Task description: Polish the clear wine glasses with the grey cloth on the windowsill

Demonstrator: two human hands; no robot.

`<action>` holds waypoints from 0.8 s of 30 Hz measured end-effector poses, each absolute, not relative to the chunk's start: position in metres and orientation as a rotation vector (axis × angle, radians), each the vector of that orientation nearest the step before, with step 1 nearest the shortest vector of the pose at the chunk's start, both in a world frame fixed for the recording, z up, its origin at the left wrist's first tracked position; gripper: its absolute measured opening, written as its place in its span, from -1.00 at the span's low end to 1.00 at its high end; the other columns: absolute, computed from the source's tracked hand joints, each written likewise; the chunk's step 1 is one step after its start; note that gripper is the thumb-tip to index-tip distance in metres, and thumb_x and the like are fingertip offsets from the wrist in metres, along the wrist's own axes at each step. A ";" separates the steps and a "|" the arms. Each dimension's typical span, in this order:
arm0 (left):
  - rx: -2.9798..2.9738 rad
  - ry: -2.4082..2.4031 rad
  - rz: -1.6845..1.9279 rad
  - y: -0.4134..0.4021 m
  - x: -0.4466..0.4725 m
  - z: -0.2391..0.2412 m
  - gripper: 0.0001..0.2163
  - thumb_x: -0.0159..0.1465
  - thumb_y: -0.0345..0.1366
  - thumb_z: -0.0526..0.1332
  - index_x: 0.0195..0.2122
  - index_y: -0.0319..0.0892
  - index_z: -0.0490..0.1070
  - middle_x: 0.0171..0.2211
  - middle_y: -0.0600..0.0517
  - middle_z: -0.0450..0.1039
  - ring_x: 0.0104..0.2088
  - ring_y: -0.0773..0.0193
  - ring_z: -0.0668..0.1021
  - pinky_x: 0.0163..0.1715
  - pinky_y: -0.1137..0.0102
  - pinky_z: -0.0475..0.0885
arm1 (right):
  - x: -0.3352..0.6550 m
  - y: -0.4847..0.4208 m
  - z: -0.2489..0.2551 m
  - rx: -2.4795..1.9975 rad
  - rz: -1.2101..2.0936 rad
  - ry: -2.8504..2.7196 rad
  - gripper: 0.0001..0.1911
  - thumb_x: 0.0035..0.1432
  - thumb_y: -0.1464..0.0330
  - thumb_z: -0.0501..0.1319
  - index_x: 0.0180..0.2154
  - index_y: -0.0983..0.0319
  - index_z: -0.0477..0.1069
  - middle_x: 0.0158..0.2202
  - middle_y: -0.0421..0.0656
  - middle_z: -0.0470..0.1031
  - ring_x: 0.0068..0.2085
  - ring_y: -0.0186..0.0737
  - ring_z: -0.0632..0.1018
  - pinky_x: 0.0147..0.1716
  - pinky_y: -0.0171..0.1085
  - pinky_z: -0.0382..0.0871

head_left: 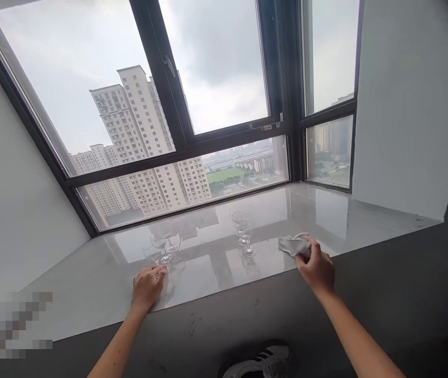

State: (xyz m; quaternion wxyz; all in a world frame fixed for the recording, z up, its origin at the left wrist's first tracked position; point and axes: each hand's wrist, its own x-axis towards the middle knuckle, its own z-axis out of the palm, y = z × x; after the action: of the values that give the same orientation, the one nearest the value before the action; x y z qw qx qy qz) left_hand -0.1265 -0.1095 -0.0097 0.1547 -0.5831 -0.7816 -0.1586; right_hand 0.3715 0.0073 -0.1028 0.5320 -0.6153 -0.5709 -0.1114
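My left hand (147,287) rests on the glossy stone windowsill (326,210), fingers curled around the base of the nearest clear stemmed glass (152,255). Two more glasses (168,237) stand just behind it. My right hand (317,268) is closed on a crumpled grey cloth (292,244) that lies on the sill. Between the hands, a little further back, stand two more stemmed glasses (243,231), upright and apart from both hands.
A large black-framed window (184,142) rises behind the sill, with tall buildings outside. White walls (405,105) close the sill on both sides. A dark wall face drops below the sill's front edge. A shoe (259,362) shows at the bottom.
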 end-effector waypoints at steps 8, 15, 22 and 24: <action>-1.641 -2.064 -0.585 -0.102 -0.152 -0.023 -0.50 0.36 -0.03 -0.09 -0.09 -0.11 0.61 0.01 -0.15 0.51 0.07 -0.05 0.47 0.07 0.11 0.33 | 0.370 0.006 -0.099 -1.423 -0.269 -1.367 -0.50 0.08 0.33 0.14 0.10 0.21 0.28 -0.24 -0.05 0.57 -0.25 0.01 0.56 -0.14 -0.08 0.39; -1.503 -1.733 -0.772 -0.105 -0.156 -0.022 -0.57 0.31 -0.05 -0.03 -0.30 -0.21 0.57 -0.17 -0.24 0.43 0.06 -0.08 0.43 0.10 0.03 0.25 | 0.369 0.005 -0.099 -1.433 -0.238 -1.378 -0.49 0.11 0.35 0.13 0.13 0.20 0.25 -0.20 -0.04 0.57 -0.19 0.02 0.56 -0.13 -0.07 0.39; -1.387 -1.609 -0.884 -0.111 -0.141 -0.012 -0.72 0.29 -0.11 0.03 -0.38 -0.17 0.41 -0.36 -0.11 0.28 -0.09 -0.14 0.43 -0.08 -0.04 0.29 | 0.369 0.003 -0.097 -1.422 -0.224 -1.367 -0.50 0.10 0.35 0.14 0.12 0.19 0.26 -0.13 -0.02 0.57 -0.17 0.04 0.56 -0.12 -0.05 0.40; -1.558 -1.505 -0.909 -0.110 -0.128 -0.011 -0.81 0.29 -0.17 0.07 -0.34 -0.15 0.37 -0.35 -0.09 0.31 -0.15 -0.06 0.44 -0.10 0.02 0.32 | 0.369 0.003 -0.097 -1.417 -0.224 -1.369 -0.49 0.10 0.36 0.14 0.12 0.19 0.26 -0.13 -0.02 0.57 -0.17 0.04 0.56 -0.12 -0.05 0.40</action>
State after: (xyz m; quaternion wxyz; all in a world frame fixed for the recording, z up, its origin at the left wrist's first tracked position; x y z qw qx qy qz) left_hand -0.1281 -0.1105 -0.0108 0.3860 -0.6119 -0.5909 -0.3569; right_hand 0.3689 0.0034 -0.0969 0.5474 -0.5979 -0.5778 -0.0947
